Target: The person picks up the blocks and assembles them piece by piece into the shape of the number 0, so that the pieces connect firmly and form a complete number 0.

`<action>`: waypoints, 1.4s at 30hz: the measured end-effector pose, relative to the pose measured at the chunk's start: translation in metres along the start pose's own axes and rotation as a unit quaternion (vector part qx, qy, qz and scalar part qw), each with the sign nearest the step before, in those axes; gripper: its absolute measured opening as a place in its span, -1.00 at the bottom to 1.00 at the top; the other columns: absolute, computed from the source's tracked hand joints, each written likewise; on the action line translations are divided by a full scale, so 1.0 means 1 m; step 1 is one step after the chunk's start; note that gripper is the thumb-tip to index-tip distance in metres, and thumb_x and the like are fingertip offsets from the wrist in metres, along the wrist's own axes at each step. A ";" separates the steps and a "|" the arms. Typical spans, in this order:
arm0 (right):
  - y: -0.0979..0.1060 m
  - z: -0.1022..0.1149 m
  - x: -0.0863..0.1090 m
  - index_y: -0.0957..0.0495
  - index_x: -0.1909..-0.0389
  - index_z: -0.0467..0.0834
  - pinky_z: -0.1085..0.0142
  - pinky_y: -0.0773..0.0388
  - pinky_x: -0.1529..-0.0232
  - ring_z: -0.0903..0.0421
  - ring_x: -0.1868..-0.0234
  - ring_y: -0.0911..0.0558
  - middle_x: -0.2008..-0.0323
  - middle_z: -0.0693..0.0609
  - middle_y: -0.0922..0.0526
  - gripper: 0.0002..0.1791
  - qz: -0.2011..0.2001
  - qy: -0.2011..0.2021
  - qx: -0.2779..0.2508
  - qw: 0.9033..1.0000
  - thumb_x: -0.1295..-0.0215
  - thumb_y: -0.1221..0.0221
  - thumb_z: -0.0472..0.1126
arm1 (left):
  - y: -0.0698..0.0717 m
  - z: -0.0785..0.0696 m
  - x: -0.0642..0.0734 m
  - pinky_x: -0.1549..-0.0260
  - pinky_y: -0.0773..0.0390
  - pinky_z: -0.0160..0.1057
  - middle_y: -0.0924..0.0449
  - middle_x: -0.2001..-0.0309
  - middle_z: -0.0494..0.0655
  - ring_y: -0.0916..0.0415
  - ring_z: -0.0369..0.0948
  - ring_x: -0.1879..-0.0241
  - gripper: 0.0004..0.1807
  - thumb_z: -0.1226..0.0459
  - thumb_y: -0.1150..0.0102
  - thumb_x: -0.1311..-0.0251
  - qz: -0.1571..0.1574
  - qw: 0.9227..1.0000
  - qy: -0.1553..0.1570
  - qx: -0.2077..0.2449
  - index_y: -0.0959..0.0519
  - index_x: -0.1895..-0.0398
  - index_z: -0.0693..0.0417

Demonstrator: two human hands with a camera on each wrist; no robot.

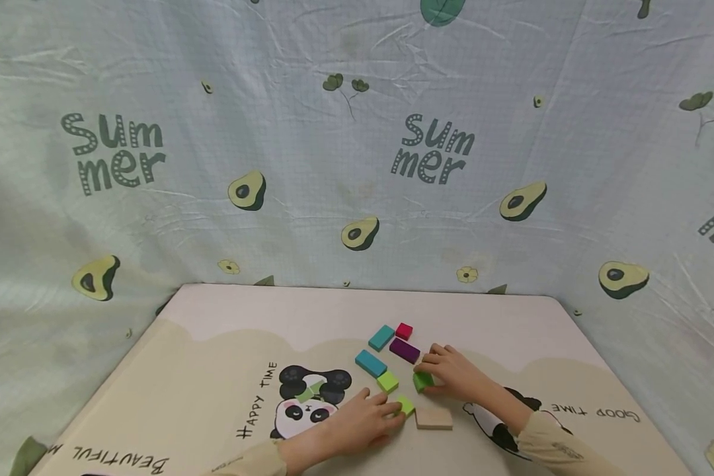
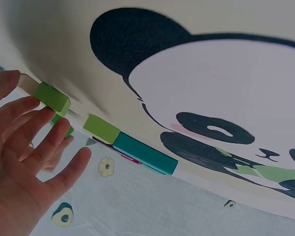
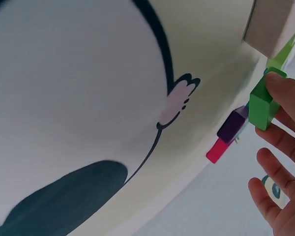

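My right hand (image 1: 455, 373) pinches a green block (image 3: 264, 104) between thumb and forefinger; its other fingers are spread in the right wrist view. My left hand (image 1: 363, 423) has its fingertips right at a light green block (image 2: 52, 98), with loosely bent fingers and the thumb standing apart from it. A second light green block (image 1: 387, 381) lies just beyond those fingers, end to end with a teal block (image 1: 371, 363). Between the two hands, nearest the body, a flat plain wooden block (image 1: 434, 418) lies on the table.
Farther back are another teal block (image 1: 381, 338), a red block (image 1: 404, 331) and a purple block (image 1: 404, 350). All lie on a cream tabletop (image 1: 202, 370) printed with pandas and lettering. Behind the table's far edge hangs a pale curtain (image 1: 297, 244) with avocado prints.
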State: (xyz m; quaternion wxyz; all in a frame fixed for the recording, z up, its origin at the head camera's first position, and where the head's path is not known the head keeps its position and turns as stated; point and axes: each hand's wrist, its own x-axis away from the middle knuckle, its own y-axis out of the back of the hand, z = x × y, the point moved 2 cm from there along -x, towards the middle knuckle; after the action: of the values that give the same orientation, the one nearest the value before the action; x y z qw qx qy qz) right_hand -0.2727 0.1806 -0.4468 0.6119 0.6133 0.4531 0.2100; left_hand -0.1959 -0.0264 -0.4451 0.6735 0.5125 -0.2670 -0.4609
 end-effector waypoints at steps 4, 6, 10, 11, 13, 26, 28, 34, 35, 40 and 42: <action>0.006 -0.001 0.010 -0.56 0.27 0.07 0.39 -0.27 0.34 0.27 0.33 -0.31 0.39 0.23 -0.49 -0.65 -0.012 -0.009 -0.001 1.000 0.14 -0.33 0.04 | 0.001 0.000 0.000 0.26 -0.42 -0.33 -0.45 -0.03 -0.35 -0.38 -0.34 0.12 -0.58 -0.02 -0.04 -0.14 0.000 1.000 0.000 0.002 -0.42 -0.09 -0.25; 0.008 -0.001 0.015 -0.55 0.27 0.07 0.40 -0.26 0.35 0.27 0.33 -0.30 0.41 0.24 -0.47 -0.64 -0.016 -0.014 0.003 1.000 0.15 -0.33 0.04 | 0.001 0.000 0.000 0.27 -0.41 -0.34 -0.45 -0.03 -0.34 -0.38 -0.34 0.13 -0.58 -0.02 -0.04 -0.14 0.000 1.000 -0.001 0.002 -0.42 -0.09 -0.25; 0.014 -0.001 0.025 -0.53 0.27 0.05 0.39 -0.25 0.35 0.27 0.33 -0.29 0.41 0.23 -0.42 -0.63 -0.036 -0.015 0.021 0.999 0.17 -0.35 0.01 | 0.000 0.000 0.000 0.29 -0.41 -0.35 -0.46 -0.01 -0.34 -0.38 -0.35 0.14 -0.59 -0.02 -0.05 -0.13 -0.002 1.000 -0.002 0.001 -0.42 -0.08 -0.24; 0.015 0.000 0.028 -0.52 0.27 0.04 0.39 -0.24 0.35 0.27 0.33 -0.28 0.40 0.23 -0.41 -0.63 -0.038 -0.017 0.027 0.999 0.16 -0.35 0.00 | 0.000 0.000 0.000 0.29 -0.41 -0.36 -0.46 -0.01 -0.34 -0.38 -0.35 0.14 -0.59 -0.02 -0.05 -0.13 -0.004 1.000 -0.002 0.000 -0.42 -0.08 -0.24; 0.017 0.001 0.033 -0.51 0.26 0.04 0.38 -0.24 0.34 0.27 0.33 -0.27 0.39 0.22 -0.40 -0.62 -0.035 -0.025 0.040 0.998 0.15 -0.34 0.00 | 0.000 0.001 0.000 0.30 -0.40 -0.36 -0.46 0.00 -0.34 -0.38 -0.35 0.15 -0.59 -0.01 -0.05 -0.13 -0.007 1.000 -0.001 -0.001 -0.43 -0.07 -0.24; 0.022 0.014 0.058 -0.44 0.30 -0.03 0.29 -0.29 0.35 0.21 0.37 -0.27 0.39 0.14 -0.42 -0.66 0.007 -0.094 0.104 0.990 0.04 -0.25 0.05 | 0.000 0.001 0.000 0.29 -0.39 -0.38 -0.47 0.00 -0.33 -0.38 -0.36 0.15 -0.60 0.01 -0.06 -0.13 -0.006 1.000 -0.002 0.015 -0.43 -0.07 -0.22; 0.021 0.015 0.061 -0.43 0.32 -0.03 0.29 -0.27 0.35 0.20 0.38 -0.26 0.40 0.14 -0.41 -0.66 0.008 -0.096 0.115 0.989 0.04 -0.25 0.06 | 0.000 0.001 0.000 0.29 -0.40 -0.38 -0.47 -0.01 -0.33 -0.38 -0.35 0.15 -0.60 0.01 -0.06 -0.14 -0.005 1.000 -0.002 0.018 -0.43 -0.07 -0.22; 0.018 0.021 0.064 -0.40 0.38 -0.06 0.28 -0.21 0.39 0.16 0.42 -0.25 0.47 0.11 -0.37 -0.63 0.016 -0.106 0.154 0.982 0.06 -0.24 0.11 | 0.000 0.002 0.000 0.25 -0.42 -0.35 -0.47 -0.03 -0.32 -0.37 -0.35 0.14 -0.60 0.02 -0.05 -0.15 0.000 1.000 -0.001 0.029 -0.42 -0.08 -0.22; 0.018 0.023 0.065 -0.39 0.39 -0.07 0.27 -0.20 0.40 0.15 0.42 -0.25 0.48 0.11 -0.36 -0.62 0.020 -0.108 0.157 0.981 0.05 -0.24 0.11 | 0.000 0.002 0.000 0.25 -0.42 -0.35 -0.46 -0.03 -0.32 -0.37 -0.35 0.14 -0.60 0.02 -0.05 -0.15 0.001 1.000 -0.002 0.030 -0.42 -0.08 -0.22; 0.018 0.028 0.064 -0.39 0.41 -0.09 0.26 -0.21 0.39 0.13 0.41 -0.27 0.49 0.09 -0.37 -0.60 0.044 -0.126 0.155 0.979 0.05 -0.24 0.12 | 0.002 0.002 0.001 0.25 -0.42 -0.36 -0.46 -0.03 -0.32 -0.37 -0.35 0.13 -0.60 0.04 -0.06 -0.15 0.006 0.999 -0.001 0.034 -0.42 -0.08 -0.22; 0.017 0.029 0.064 -0.39 0.41 -0.09 0.26 -0.21 0.39 0.13 0.41 -0.28 0.49 0.08 -0.38 -0.60 0.052 -0.132 0.153 0.978 0.05 -0.23 0.12 | 0.003 0.002 0.001 0.25 -0.42 -0.36 -0.46 -0.03 -0.32 -0.37 -0.35 0.14 -0.60 0.04 -0.06 -0.15 0.007 0.999 -0.001 0.035 -0.42 -0.08 -0.23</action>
State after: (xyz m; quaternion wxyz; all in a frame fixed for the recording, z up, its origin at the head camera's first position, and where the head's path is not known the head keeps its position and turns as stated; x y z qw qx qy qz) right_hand -0.2122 0.2195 -0.4545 0.5539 0.7446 0.3623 0.0872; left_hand -0.1960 -0.0279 -0.4416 0.6584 0.5329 -0.2875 -0.4471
